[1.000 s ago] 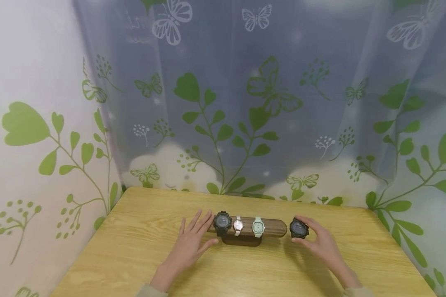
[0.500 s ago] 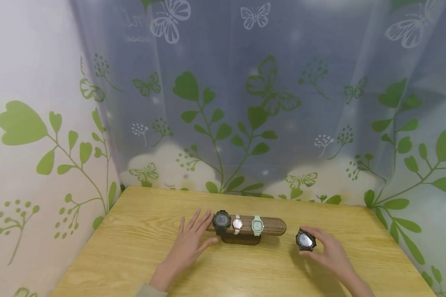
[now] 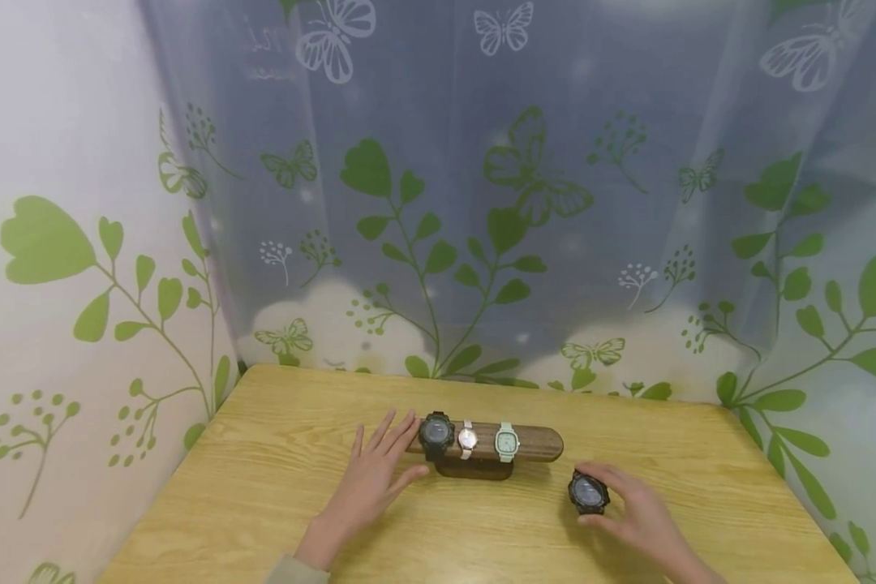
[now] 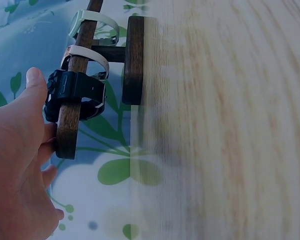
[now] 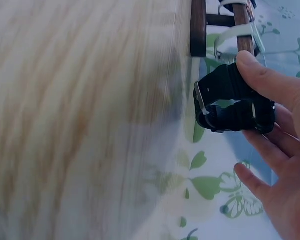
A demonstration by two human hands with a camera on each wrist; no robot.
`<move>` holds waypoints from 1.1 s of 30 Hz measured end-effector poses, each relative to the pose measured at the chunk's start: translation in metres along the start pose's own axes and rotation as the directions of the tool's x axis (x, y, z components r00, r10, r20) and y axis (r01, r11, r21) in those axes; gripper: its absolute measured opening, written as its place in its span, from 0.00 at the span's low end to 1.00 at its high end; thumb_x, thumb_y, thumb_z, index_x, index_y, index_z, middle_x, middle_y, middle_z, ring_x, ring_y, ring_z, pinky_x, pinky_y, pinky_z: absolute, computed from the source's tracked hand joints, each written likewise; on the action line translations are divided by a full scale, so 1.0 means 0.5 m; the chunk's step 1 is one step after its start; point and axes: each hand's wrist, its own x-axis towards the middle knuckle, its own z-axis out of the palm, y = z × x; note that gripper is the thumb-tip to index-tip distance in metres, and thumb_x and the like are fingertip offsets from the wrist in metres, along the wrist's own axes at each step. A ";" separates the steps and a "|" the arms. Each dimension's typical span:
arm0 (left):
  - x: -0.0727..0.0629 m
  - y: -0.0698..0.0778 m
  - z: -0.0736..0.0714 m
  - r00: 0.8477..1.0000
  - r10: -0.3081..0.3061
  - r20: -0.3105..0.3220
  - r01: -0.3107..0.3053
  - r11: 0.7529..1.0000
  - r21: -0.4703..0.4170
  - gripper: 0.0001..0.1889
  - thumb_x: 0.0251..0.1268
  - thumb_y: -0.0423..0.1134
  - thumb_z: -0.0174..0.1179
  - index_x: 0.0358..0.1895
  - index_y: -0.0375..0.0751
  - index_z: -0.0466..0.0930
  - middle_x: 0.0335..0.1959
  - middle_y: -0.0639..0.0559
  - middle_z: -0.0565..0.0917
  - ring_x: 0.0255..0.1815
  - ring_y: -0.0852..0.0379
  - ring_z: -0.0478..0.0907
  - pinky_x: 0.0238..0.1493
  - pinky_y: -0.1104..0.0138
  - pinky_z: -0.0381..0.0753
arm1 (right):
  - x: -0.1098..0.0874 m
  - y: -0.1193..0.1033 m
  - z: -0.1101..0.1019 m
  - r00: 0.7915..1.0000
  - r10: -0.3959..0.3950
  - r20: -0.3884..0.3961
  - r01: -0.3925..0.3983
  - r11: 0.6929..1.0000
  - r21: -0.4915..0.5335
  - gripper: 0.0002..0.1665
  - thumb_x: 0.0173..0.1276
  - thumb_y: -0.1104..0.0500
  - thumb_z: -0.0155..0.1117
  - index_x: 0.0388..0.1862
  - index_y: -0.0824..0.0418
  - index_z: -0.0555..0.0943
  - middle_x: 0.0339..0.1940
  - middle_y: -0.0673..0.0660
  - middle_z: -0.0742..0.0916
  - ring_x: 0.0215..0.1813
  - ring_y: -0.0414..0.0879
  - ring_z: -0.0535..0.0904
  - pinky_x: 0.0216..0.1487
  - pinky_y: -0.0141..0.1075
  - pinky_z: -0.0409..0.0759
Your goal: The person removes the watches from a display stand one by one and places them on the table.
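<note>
We are seeing the right hand (image 3: 644, 513) pinching a black watch (image 3: 588, 492) between thumb and fingers, its thick strap forming a buckled loop, its chunky case framing a greyish dial. This watch is showing at four o'clock from a round-ended wooden stand (image 3: 542, 444), which is bearing a second black watch (image 3: 436, 431), a small round pale watch (image 3: 468, 439) and a squarish mint watch (image 3: 507, 443). At its nine o'clock end, the left hand (image 3: 365, 489) is holding its fingers apart.
</note>
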 end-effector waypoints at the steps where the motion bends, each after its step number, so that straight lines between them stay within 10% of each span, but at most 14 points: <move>1: 0.000 0.000 0.000 1.000 0.000 -0.001 0.000 1.000 -0.002 0.38 0.73 0.57 0.57 0.79 0.43 0.60 0.80 0.49 0.60 0.82 0.39 0.50 0.74 0.30 0.40 | 0.001 -0.004 0.001 1.000 -0.001 0.015 0.000 1.000 0.009 0.43 0.42 0.51 0.87 0.60 0.57 0.83 0.54 0.55 0.88 0.49 0.56 0.86 0.42 0.49 0.87; 33: 0.003 0.001 0.002 0.999 -0.036 0.017 0.037 0.998 -0.042 0.37 0.74 0.56 0.56 0.79 0.44 0.59 0.81 0.50 0.59 0.82 0.41 0.49 0.75 0.32 0.37 | 0.070 -0.120 0.084 0.964 -0.147 0.219 0.122 0.984 0.126 0.41 0.51 0.44 0.82 0.63 0.57 0.81 0.56 0.55 0.87 0.53 0.55 0.85 0.52 0.52 0.85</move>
